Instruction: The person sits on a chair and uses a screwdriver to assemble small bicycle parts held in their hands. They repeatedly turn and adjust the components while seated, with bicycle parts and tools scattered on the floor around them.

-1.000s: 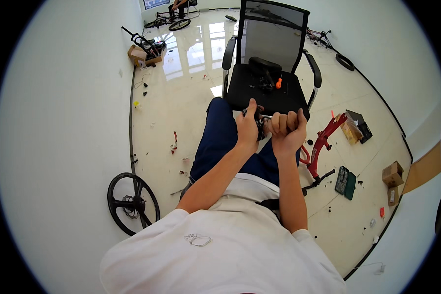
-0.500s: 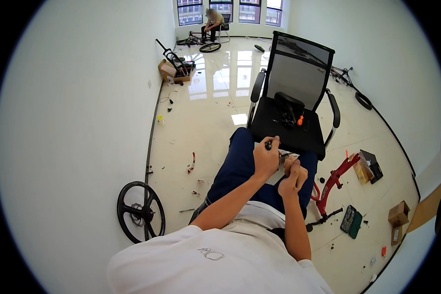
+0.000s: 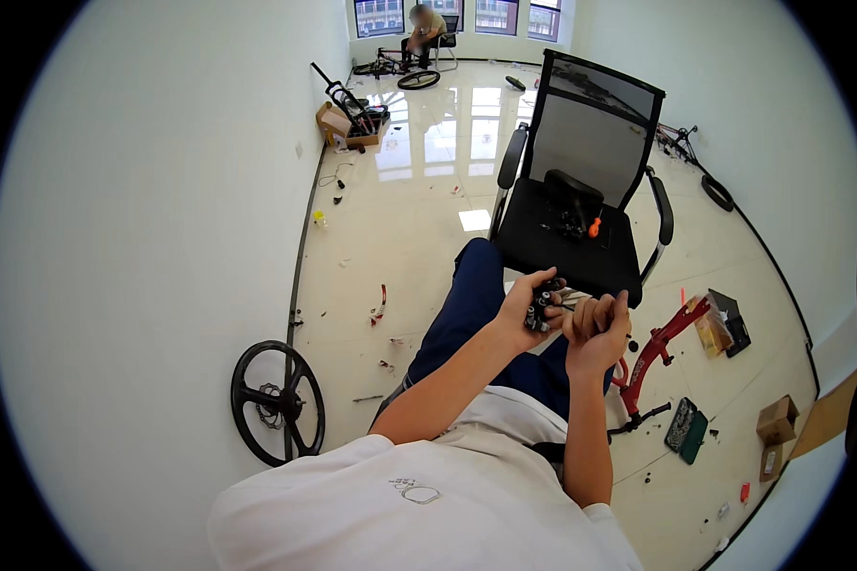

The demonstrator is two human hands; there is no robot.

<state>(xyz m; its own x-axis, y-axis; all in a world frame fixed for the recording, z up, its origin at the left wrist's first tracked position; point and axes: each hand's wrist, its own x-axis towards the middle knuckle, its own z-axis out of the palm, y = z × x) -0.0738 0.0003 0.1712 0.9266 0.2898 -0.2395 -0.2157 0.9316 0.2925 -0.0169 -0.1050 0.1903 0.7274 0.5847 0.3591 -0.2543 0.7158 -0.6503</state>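
My left hand [image 3: 516,312] is closed around a small black part with silver round bits [image 3: 542,308], held above my lap with that side turned up. Close beside it, my right hand [image 3: 598,333] has its fingers curled in a pinch. A thin dark rod [image 3: 568,306] runs from those fingers toward the black part; its kind is too small to make out, and the fingers hide its other end. Just beyond both hands stands a black office chair [image 3: 564,249], with an orange-handled screwdriver [image 3: 594,228], a bicycle saddle [image 3: 571,187] and dark small parts on its seat.
A red bicycle frame [image 3: 652,360] lies right of my legs, near an open green tool case [image 3: 686,430] and cardboard boxes [image 3: 777,419]. At left, a black spoked wheel [image 3: 241,419] leans on the wall. Another person [image 3: 426,38] sits far off by the windows.
My left hand has turned, bringing the black part with silver bits into view. My right hand has risen and shifted right, its fingers lifting. The whole view has shifted slightly.
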